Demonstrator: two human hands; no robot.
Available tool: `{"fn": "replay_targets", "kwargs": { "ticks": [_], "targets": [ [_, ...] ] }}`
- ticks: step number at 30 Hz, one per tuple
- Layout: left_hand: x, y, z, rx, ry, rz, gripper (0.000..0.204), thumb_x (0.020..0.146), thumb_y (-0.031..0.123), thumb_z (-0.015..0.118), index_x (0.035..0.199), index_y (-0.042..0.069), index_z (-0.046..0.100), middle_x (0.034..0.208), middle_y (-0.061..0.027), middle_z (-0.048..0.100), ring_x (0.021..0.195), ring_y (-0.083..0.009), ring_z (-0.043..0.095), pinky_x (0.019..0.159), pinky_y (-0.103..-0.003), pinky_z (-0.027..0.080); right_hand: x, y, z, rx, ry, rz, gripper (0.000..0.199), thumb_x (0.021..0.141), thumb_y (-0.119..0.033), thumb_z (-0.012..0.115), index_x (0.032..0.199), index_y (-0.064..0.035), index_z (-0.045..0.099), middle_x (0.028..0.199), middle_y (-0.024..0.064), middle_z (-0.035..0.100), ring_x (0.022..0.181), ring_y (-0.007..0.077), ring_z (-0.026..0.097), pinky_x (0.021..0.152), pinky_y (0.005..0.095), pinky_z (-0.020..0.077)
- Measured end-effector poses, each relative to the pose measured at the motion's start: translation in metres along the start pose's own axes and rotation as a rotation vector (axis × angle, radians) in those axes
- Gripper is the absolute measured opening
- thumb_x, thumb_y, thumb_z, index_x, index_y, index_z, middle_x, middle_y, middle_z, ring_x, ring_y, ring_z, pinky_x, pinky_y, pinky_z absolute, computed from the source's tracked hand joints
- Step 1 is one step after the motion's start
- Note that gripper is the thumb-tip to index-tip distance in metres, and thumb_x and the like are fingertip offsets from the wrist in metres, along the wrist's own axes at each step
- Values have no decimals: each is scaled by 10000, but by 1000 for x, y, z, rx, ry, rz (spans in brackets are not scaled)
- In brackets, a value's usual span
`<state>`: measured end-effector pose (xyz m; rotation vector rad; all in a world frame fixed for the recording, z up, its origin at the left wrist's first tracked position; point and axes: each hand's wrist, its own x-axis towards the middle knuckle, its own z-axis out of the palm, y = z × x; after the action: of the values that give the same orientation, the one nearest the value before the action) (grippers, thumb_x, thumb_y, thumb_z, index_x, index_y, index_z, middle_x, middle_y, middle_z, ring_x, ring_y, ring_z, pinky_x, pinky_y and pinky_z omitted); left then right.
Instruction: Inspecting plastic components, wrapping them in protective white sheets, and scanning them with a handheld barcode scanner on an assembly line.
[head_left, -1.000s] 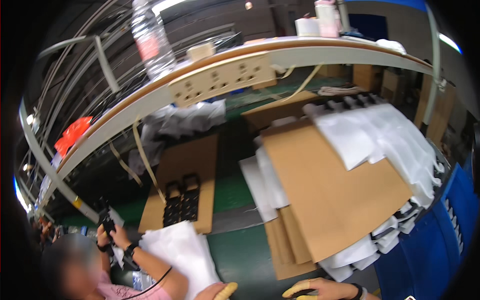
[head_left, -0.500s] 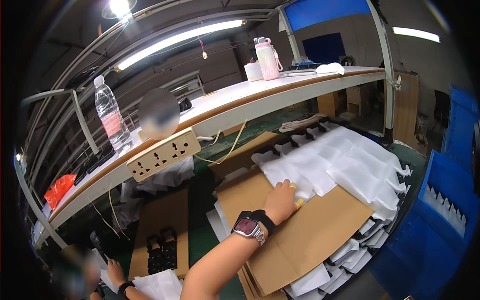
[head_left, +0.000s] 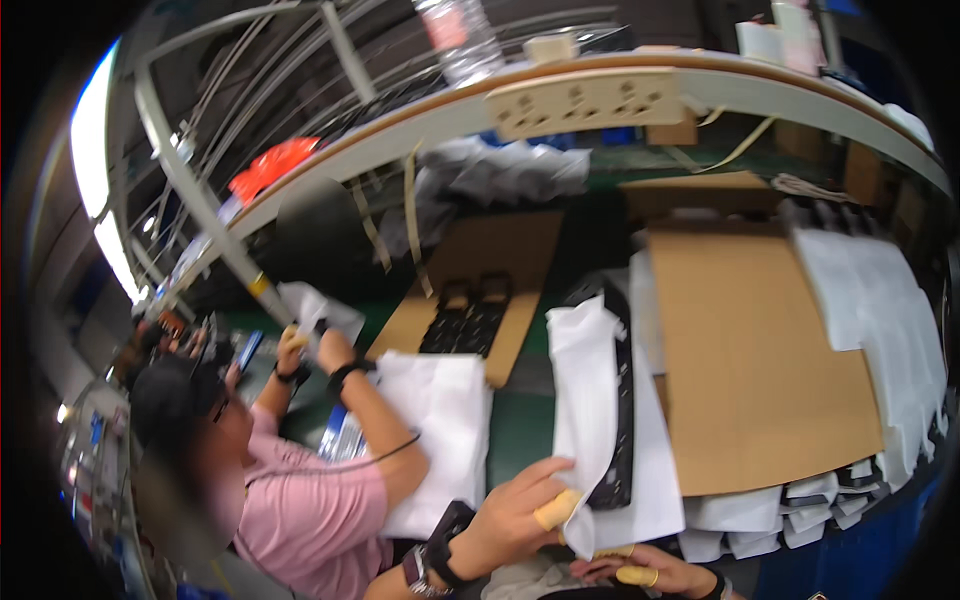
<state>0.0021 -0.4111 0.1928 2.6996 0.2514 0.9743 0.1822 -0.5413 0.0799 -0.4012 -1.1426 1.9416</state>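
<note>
Left hand [head_left: 515, 520] pinching white bag [head_left: 585, 400] over black tray [head_left: 622, 400]; right hand [head_left: 640, 572] lying half-curled under bag, grip hard to tell, partly cut off.

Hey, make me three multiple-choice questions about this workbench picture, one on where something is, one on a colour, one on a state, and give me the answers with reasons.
1. Where does the big brown cardboard sheet lie?
A. To the right of the black part
B. Under the co-worker's arm
C. On the upper shelf

2. What colour is the top of the co-worker at lower left?
A. Green
B. Pink
C. Black

3. What is the left hand doing?
A. Resting flat on bare table
B. Hanging free, touching nothing
C. Gripping the white sheet draped over the long black part

Answers: 1 A, the cardboard spreads across the bench right of that part. 2 B, the sleeve and back show pink. 3 C, the fingers pinch the sheet's lower edge; the right hand sits just below, its hold unclear.
</note>
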Motion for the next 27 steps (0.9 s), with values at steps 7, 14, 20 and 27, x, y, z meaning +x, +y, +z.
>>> {"fn": "replay_targets", "kwargs": {
  "ticks": [7, 14, 20, 27],
  "targets": [
    [-13, -54, 3, -70, 327, -166, 428, 487, 10, 722, 878, -5, 549, 944, -130, 545, 1026, -331, 518, 833, -368, 444, 104, 38, 45, -327, -329, 230, 396, 939, -149, 438, 1312, -28, 384, 1344, 93, 392, 1239, 191, 373, 1039, 327, 281],
    [-13, -78, 18, -197, 342, -149, 340, 595, 30, 672, 908, 5, 540, 895, -127, 534, 861, -302, 526, 740, -328, 450, 161, 124, 74, -451, -155, 28, 316, 917, -137, 456, 1207, -11, 452, 1180, 132, 497, 1118, 220, 450, 968, 322, 330],
    [-24, -81, 16, -160, 297, -103, 284, 598, 33, 664, 839, 3, 517, 834, -150, 513, 820, -333, 514, 692, -368, 439, 185, 123, 92, -789, -178, -146, 324, 937, -187, 435, 1204, -4, 443, 1189, 150, 506, 1112, 260, 475, 945, 351, 356],
    [14, -60, -20, -427, 620, -440, 157, 707, 3, 539, 859, -21, 506, 777, -162, 530, 685, -277, 511, 645, -315, 416, 229, 92, 105, -899, -266, -331, 442, 864, -112, 525, 1286, -18, 434, 1321, 95, 446, 1268, 242, 358, 1033, 354, 277]
  ]
}}
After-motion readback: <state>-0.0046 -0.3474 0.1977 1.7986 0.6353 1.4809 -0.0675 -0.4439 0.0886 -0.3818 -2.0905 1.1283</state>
